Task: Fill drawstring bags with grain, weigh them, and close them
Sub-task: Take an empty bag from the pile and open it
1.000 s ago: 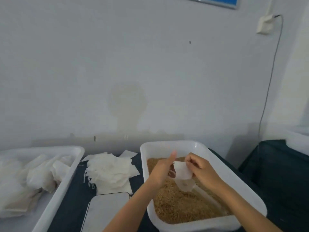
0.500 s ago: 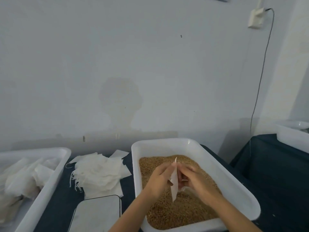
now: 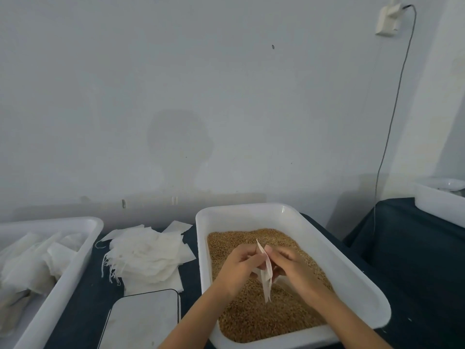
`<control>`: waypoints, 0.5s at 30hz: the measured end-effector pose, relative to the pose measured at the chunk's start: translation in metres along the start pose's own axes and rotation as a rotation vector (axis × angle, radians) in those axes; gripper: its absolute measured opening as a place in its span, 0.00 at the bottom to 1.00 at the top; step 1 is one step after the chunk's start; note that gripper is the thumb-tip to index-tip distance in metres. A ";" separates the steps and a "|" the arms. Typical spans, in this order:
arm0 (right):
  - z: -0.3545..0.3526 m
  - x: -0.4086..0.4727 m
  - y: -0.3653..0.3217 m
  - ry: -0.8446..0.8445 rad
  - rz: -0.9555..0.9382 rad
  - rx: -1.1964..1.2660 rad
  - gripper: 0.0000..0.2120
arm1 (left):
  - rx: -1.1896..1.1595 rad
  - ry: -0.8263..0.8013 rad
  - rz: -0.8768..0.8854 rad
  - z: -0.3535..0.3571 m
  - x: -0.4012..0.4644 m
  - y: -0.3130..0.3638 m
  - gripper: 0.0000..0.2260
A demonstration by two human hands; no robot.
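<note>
A thin white drawstring bag [image 3: 266, 278] hangs edge-on between my two hands above the grain [image 3: 254, 321]. My left hand [image 3: 239, 267] pinches its upper edge from the left. From the right, my right hand [image 3: 289, 264] pinches the same edge. The brown grain fills a white tub [image 3: 352, 273]. A pile of flat empty bags [image 3: 143, 255] lies on the dark cloth to the left of the tub. A flat white scale [image 3: 143, 321] sits in front of that pile.
A second white tub [image 3: 75, 263] holding white bags stands at the far left. Another white container [image 3: 437, 205] rests on a dark-covered surface at the right. A wall runs close behind, with a socket [image 3: 387, 18] and a hanging cable.
The bag has turned from facing me to edge-on, and both hands have dropped lower over the grain. The view has shifted slightly.
</note>
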State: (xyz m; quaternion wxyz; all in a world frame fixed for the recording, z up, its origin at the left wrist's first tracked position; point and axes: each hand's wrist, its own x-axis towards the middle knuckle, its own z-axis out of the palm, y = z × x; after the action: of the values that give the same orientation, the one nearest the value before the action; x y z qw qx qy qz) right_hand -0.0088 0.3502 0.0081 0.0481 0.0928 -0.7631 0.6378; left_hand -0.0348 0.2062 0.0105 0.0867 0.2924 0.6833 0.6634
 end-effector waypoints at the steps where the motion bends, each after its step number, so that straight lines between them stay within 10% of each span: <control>1: 0.000 0.000 0.000 0.002 -0.007 -0.010 0.19 | 0.029 0.007 0.010 0.000 0.000 -0.001 0.10; 9: -0.001 0.001 0.003 0.015 -0.015 -0.126 0.22 | 0.088 0.003 -0.004 0.000 0.000 -0.007 0.21; 15: -0.002 0.000 0.003 0.010 -0.005 -0.112 0.16 | 0.112 -0.032 0.048 0.001 0.000 -0.005 0.11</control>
State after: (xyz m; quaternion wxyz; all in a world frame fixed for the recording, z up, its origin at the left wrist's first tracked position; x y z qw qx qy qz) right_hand -0.0094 0.3531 0.0052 0.0589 0.0886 -0.7970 0.5945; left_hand -0.0358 0.2072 0.0055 0.0653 0.3236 0.7106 0.6213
